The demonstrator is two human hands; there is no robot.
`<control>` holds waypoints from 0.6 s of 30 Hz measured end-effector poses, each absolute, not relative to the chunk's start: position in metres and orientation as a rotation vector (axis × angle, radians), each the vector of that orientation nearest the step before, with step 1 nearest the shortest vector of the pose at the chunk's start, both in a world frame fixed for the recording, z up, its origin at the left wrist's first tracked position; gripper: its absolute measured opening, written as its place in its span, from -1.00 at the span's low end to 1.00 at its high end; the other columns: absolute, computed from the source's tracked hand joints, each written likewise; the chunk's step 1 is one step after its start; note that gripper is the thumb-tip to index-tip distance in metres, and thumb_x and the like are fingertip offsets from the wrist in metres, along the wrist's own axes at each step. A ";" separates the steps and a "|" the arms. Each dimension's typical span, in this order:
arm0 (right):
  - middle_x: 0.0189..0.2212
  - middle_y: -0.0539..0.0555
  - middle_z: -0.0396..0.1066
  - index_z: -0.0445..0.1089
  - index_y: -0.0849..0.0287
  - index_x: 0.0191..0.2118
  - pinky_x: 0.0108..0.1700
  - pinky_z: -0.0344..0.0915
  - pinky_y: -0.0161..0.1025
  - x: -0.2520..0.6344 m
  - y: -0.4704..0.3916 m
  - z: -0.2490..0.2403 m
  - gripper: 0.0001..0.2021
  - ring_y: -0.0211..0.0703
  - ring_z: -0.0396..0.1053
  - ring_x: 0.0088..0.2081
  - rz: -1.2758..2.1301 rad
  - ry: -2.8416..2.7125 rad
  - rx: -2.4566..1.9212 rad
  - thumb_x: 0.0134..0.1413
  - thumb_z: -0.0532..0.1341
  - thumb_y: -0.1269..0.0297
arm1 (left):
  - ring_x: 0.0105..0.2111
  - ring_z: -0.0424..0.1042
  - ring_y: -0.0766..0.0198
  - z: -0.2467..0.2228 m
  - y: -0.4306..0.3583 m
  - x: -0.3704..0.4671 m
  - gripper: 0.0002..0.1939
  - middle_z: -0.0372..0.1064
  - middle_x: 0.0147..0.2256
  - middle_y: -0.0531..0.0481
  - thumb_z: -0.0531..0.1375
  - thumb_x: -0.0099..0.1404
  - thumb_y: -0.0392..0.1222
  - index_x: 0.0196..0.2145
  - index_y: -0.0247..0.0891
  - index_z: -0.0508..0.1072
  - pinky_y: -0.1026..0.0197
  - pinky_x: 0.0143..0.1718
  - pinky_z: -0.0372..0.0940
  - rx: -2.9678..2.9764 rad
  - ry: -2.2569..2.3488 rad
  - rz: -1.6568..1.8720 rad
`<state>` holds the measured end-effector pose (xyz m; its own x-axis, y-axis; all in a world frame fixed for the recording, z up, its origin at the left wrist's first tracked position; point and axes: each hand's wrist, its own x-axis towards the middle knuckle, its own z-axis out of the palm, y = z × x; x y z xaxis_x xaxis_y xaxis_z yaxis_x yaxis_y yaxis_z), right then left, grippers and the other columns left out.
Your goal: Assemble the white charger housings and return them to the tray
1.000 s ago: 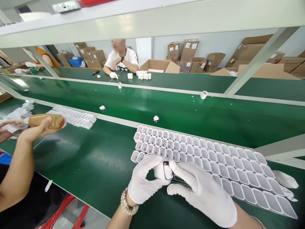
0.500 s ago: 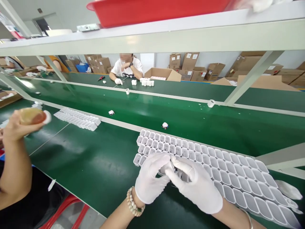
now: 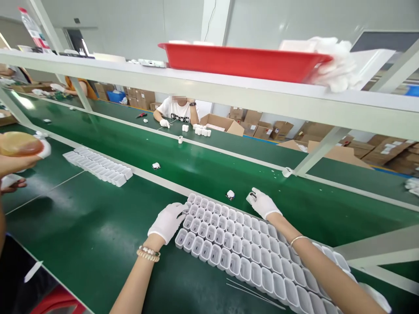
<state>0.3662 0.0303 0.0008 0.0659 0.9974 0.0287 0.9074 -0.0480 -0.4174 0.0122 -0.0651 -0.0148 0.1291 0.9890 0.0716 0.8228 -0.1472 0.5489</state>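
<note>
In the head view, right of centre, the right hand (image 3: 262,204) grasps a small white housing (image 3: 248,199) over the green belt (image 3: 196,165). Near centre, the left hand (image 3: 166,223) touches the leftmost white cups (image 3: 236,245); whether its grip pinches one, I cannot tell. A dipping right forearm (image 3: 314,259) could topple cups; a left-hand nudge could skew rows.
</note>
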 end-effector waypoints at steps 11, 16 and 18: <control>0.07 0.15 0.37 0.36 0.15 0.09 -0.02 0.41 0.02 0.367 0.066 -0.024 -0.70 -0.04 0.42 -0.03 0.691 -2.239 -1.781 0.29 0.22 0.22 | -0.10 0.45 0.10 -0.016 -0.062 0.014 -0.74 0.49 -0.13 -0.05 0.07 0.38 -0.21 -0.40 -0.19 0.51 0.07 -0.01 0.33 1.977 1.695 0.687; -0.06 0.10 0.44 0.41 0.20 -0.02 -0.12 0.45 -0.07 0.369 0.060 -0.018 -0.76 -0.10 0.46 -0.14 0.874 -2.195 -1.674 0.28 0.23 0.20 | -0.04 0.45 0.14 -0.009 -0.070 0.016 -0.80 0.46 -0.07 -0.06 0.07 0.38 -0.16 -0.32 -0.19 0.46 0.08 0.03 0.36 1.893 1.540 1.146; -0.10 0.09 0.46 0.41 0.22 -0.04 -0.14 0.46 -0.09 0.373 0.050 -0.016 -0.77 -0.12 0.47 -0.17 0.949 -2.152 -1.621 0.28 0.23 0.21 | -0.07 0.46 0.13 -0.006 -0.076 0.023 -0.86 0.45 -0.11 -0.09 0.11 0.35 -0.19 -0.36 -0.21 0.42 0.05 0.01 0.38 1.878 1.402 1.374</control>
<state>0.3731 0.0504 -0.0163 -0.3283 0.9314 -0.1574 0.7444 0.1526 -0.6500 0.0232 -0.0762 -0.0061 0.0023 0.8904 0.4551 0.4734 -0.4019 0.7838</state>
